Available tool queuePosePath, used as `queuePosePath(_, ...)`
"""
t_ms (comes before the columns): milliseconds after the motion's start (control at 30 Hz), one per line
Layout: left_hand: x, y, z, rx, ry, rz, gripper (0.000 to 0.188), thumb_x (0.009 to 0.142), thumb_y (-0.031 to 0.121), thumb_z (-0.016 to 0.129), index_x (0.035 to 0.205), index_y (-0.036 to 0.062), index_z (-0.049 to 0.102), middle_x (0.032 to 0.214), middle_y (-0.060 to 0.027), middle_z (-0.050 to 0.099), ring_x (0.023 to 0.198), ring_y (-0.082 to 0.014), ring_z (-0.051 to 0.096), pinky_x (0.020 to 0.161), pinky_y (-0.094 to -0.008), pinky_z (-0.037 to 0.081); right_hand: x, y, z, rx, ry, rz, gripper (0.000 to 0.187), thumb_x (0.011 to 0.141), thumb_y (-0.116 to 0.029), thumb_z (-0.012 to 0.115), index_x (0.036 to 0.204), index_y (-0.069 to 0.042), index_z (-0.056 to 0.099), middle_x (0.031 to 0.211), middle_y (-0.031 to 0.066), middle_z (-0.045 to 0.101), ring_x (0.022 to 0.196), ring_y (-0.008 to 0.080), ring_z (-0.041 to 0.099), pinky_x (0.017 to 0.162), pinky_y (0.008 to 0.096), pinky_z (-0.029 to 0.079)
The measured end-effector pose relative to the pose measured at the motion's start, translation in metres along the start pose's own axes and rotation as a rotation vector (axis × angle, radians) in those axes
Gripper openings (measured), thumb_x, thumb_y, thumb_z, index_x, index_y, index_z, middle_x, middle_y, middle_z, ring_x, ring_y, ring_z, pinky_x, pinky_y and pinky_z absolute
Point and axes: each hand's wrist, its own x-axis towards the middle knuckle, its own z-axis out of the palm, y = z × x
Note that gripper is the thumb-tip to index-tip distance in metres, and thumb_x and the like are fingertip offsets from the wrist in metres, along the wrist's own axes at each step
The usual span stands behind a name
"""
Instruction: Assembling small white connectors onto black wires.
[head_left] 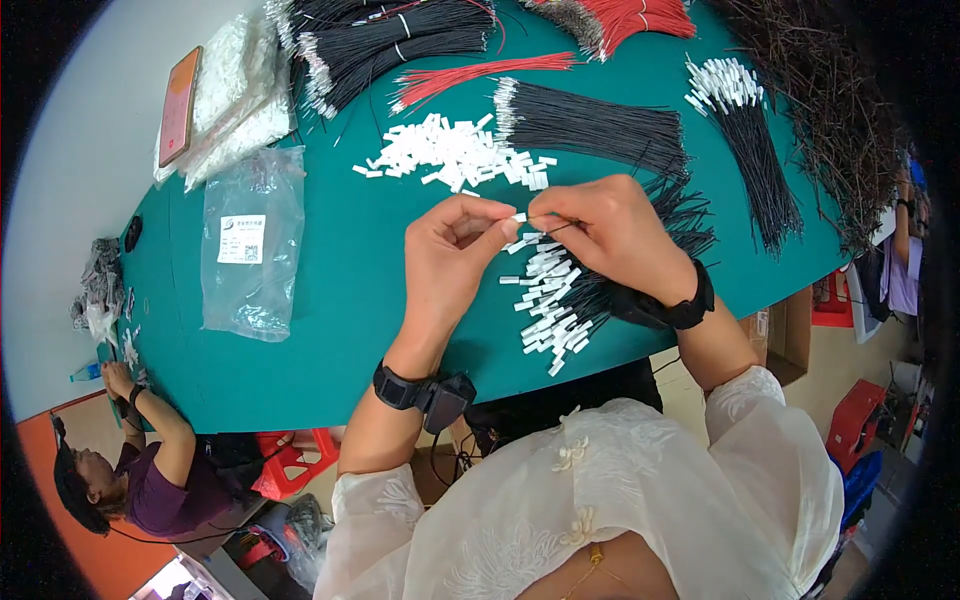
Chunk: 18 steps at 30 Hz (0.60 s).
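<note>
Fingers of left hand [450,255] pinch white connector [518,218]; right hand [605,232] pinches black wire [556,226]; clear bag [252,245] holds label.

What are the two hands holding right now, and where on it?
The left hand pinches a small white plastic connector at its body; the right hand pinches a thin black wire near its end.

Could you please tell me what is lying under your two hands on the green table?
A bundle of black wires with white connectors lies there; the right hand covers its middle. The left hand is beside it.
</note>
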Motion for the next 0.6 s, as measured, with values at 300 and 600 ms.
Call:
queuePosePath(300, 0.006, -0.016, -0.001, 0.459, 0.023, 0.116, 0.007, 0.080, -0.001, 0.070, 0.086, -0.0007, 0.066, 0.076, -0.0062, 0.067, 0.067, -0.0119, 0.062, 0.063, -0.0246, 0.049, -0.008, 0.015, -0.025, -0.584, -0.138, 0.137, 0.018, 0.087, -0.018, 0.063, 0.079, -0.001, 0.060, 0.075, 0.0126, 0.058, 0.072, 0.0350, 0.059, 0.063, 0.0428, 0.047)
queuePosePath(600, 0.006, -0.012, -0.003, 0.604, -0.144, 0.273, 0.007, 0.080, 0.001, 0.069, 0.087, 0.0005, 0.067, 0.075, -0.0059, 0.065, 0.062, -0.0143, 0.059, 0.057, -0.0273, 0.045, -0.004, 0.018, -0.013, -0.397, -0.149, 0.089, 0.016, 0.088, -0.018, 0.062, 0.084, -0.003, 0.061, 0.079, 0.0145, 0.058, 0.076, 0.0350, 0.059, 0.065, 0.0433, 0.047)
